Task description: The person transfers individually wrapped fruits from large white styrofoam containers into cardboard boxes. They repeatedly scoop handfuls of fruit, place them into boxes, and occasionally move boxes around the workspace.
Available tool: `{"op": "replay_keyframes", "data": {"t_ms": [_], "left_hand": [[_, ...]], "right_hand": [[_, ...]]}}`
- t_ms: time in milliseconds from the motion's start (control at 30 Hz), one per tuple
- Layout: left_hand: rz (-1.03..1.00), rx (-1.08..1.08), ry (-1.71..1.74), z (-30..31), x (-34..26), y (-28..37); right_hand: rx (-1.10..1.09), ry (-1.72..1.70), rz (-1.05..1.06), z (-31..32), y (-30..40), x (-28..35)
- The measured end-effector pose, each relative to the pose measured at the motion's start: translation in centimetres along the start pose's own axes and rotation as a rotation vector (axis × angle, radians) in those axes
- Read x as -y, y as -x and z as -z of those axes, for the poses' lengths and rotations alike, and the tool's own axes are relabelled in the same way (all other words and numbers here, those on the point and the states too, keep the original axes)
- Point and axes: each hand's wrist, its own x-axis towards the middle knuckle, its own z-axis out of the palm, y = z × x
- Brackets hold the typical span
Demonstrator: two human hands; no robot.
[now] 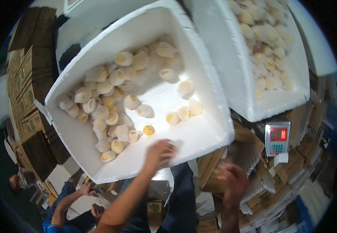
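Observation:
A large white foam box (209,137) lies before me, with many small yellow fruits in white foam-net sleeves (100,113) heaped along its far and left sides. Over the near part of its floor is my left hand (160,153), its fingers blurred. One round yellow fruit (148,130) with dark streaks shows just beyond that hand. Three sleeved fruits (185,113) form a row at the right. My right hand (233,177), also blurred, is above an open cardboard box (210,167) with clear air-cushion wrap (242,157) in it. Whether either hand holds something is unclear.
Another foam box (276,107) of sleeved fruit stands at the right. Below it sits a digital scale (277,139) with a lit red display. Flattened cartons (290,180) and wrap pile up at lower right; cartons (26,90) stack at left. A co-worker's hand (86,188) is at lower left.

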Motion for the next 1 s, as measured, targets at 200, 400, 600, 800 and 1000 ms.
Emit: {"op": "replay_keyframes", "data": {"t_ms": [200,400,600,800,1000], "left_hand": [[0.134,-0.581,0.019,19.2,4.3,-9.8],[0.032,-0.695,0.641,18.9,5.0,-15.8],[0.158,-0.299,0.895,21.7,4.6,-16.7],[0.229,-0.024,0.359,22.6,3.3,-16.1],[0.227,0.235,-0.020,20.6,1.9,-19.0]], "right_hand": [[0.695,1.215,0.054,-23.1,-14.5,-10.3],[0.402,1.227,0.024,-31.3,-17.5,-20.0],[0.546,1.163,0.373,-27.0,-20.3,-19.7],[0.323,0.880,-0.305,-17.6,-23.2,-11.5],[0.578,0.875,-0.465,-15.8,-25.7,-11.1]]}}
